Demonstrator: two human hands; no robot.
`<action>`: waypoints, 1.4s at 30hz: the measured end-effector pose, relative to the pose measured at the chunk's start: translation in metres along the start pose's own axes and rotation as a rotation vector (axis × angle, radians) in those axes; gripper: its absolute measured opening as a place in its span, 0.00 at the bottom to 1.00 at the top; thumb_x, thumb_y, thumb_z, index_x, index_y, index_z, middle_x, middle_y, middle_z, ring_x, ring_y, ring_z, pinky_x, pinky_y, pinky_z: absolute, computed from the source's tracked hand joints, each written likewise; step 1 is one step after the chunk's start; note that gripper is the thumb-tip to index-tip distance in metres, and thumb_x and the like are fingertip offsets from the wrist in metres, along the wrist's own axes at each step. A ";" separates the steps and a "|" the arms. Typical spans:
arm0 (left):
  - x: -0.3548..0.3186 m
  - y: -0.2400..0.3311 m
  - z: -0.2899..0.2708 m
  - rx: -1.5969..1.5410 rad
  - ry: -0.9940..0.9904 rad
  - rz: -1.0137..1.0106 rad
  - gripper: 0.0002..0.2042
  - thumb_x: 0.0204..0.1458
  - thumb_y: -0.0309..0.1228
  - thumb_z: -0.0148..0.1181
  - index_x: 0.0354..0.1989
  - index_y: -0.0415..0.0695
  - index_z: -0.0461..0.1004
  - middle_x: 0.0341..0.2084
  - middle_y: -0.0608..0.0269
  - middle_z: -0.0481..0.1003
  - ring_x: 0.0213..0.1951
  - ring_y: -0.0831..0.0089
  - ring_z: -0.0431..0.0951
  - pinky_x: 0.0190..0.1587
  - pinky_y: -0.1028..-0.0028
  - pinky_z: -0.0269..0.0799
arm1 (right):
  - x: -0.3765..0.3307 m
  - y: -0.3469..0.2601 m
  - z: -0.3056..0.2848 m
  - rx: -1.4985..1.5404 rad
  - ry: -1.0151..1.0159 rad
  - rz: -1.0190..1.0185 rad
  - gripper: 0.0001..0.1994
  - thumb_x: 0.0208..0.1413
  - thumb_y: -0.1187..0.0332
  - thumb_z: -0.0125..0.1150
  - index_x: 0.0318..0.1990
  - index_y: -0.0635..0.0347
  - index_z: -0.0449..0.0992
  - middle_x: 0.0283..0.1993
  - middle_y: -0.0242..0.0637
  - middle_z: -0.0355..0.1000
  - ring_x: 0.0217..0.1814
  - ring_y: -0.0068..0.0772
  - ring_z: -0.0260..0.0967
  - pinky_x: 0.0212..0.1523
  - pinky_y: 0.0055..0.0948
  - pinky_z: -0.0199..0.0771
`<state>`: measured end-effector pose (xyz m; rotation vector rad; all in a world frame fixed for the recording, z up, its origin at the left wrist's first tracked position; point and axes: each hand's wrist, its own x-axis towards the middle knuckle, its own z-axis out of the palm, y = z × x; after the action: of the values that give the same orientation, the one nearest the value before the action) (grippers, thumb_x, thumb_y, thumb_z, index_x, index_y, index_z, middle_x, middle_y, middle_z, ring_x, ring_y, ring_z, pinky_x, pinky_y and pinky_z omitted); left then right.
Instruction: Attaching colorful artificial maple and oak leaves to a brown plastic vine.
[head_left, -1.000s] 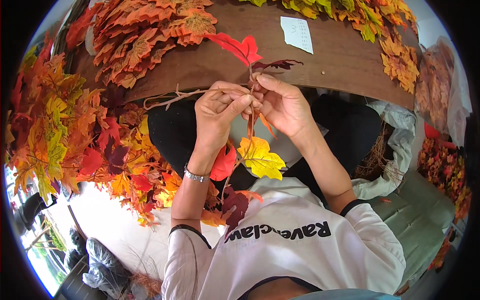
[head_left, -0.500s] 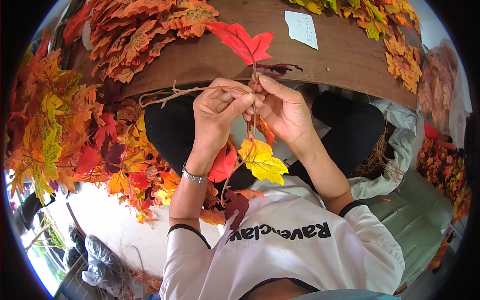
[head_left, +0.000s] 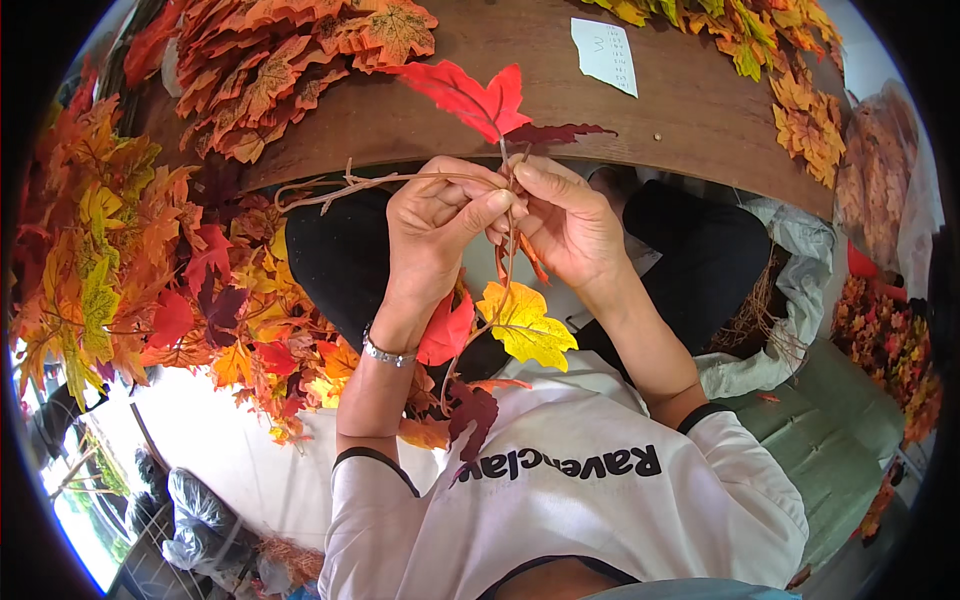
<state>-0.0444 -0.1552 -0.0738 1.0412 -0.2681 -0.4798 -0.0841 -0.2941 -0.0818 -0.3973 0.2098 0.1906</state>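
My left hand (head_left: 425,220) is closed in a pinch on the brown stem of an artificial maple leaf garland (head_left: 512,262). Against it, fingertips nearly touching, my right hand (head_left: 575,222) pinches the same stem. A red leaf (head_left: 475,98) sticks up above my fingers, with a dark maroon leaf (head_left: 560,133) beside it. Below hang a yellow leaf (head_left: 525,325), another red leaf (head_left: 446,332) and a dark red leaf (head_left: 472,415), over my lap and shirt. Thin bare brown stems (head_left: 330,192) run out leftward from my left hand. My fingers hide the exact joint.
A brown wooden table (head_left: 680,120) curves across ahead, bearing stacked orange leaves (head_left: 270,85), a torn white paper (head_left: 604,58) and yellow-orange leaves (head_left: 800,110). Leaf garlands (head_left: 110,250) are heaped at my left. On the right are a clear bag (head_left: 875,170) and a green surface (head_left: 830,430).
The upper red leaf has shifted slightly left and down. The dark maroon leaf shows a little farther up and right. Both hands keep their pinch in nearly the same place.
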 end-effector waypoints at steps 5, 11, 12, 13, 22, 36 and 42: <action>0.001 -0.003 -0.002 -0.071 0.011 -0.019 0.06 0.47 0.20 0.57 0.32 0.34 0.68 0.23 0.57 0.74 0.24 0.79 0.73 0.25 0.83 0.68 | 0.002 0.001 -0.003 0.004 -0.046 0.003 0.09 0.50 0.73 0.55 0.37 0.70 0.71 0.29 0.35 0.67 0.29 0.25 0.62 0.34 0.28 0.66; 0.003 -0.001 0.001 0.000 -0.010 -0.040 0.06 0.47 0.21 0.57 0.32 0.35 0.69 0.22 0.58 0.74 0.25 0.79 0.73 0.25 0.84 0.68 | 0.004 -0.002 -0.016 0.013 0.022 0.008 0.09 0.49 0.73 0.57 0.36 0.69 0.71 0.29 0.37 0.67 0.30 0.27 0.63 0.36 0.27 0.66; 0.003 -0.001 0.001 0.008 -0.011 -0.042 0.06 0.47 0.21 0.57 0.32 0.36 0.69 0.22 0.58 0.74 0.25 0.79 0.73 0.25 0.84 0.68 | 0.003 -0.002 -0.015 0.010 0.040 0.012 0.08 0.49 0.73 0.57 0.35 0.69 0.71 0.29 0.37 0.67 0.30 0.27 0.63 0.36 0.28 0.66; 0.003 -0.001 0.000 0.015 -0.013 -0.043 0.06 0.47 0.21 0.57 0.32 0.36 0.69 0.22 0.58 0.74 0.25 0.79 0.73 0.25 0.84 0.68 | 0.003 -0.004 -0.013 0.006 0.057 0.016 0.08 0.48 0.73 0.57 0.35 0.69 0.71 0.29 0.37 0.67 0.30 0.27 0.63 0.36 0.28 0.66; 0.001 -0.003 0.001 0.024 -0.015 -0.019 0.06 0.47 0.21 0.57 0.33 0.36 0.68 0.23 0.59 0.74 0.25 0.79 0.73 0.26 0.83 0.68 | 0.001 0.002 -0.010 -0.004 -0.079 -0.026 0.05 0.50 0.74 0.56 0.33 0.67 0.71 0.28 0.37 0.67 0.30 0.29 0.63 0.35 0.33 0.65; 0.002 0.000 -0.003 -0.028 0.002 -0.049 0.08 0.47 0.21 0.58 0.36 0.35 0.68 0.23 0.60 0.74 0.26 0.78 0.74 0.28 0.83 0.68 | 0.001 -0.004 -0.009 -0.268 -0.102 -0.084 0.07 0.49 0.75 0.58 0.36 0.65 0.69 0.32 0.36 0.69 0.31 0.27 0.67 0.34 0.29 0.68; 0.000 0.002 -0.002 0.539 0.086 0.241 0.06 0.44 0.23 0.60 0.31 0.37 0.76 0.29 0.62 0.75 0.33 0.79 0.73 0.35 0.80 0.69 | -0.006 0.006 -0.008 -0.359 0.025 -0.187 0.08 0.50 0.74 0.56 0.37 0.64 0.69 0.32 0.36 0.69 0.33 0.28 0.68 0.35 0.28 0.69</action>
<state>-0.0434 -0.1531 -0.0732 1.5270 -0.4552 -0.1410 -0.0924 -0.2925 -0.0894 -0.7731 0.1616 0.0376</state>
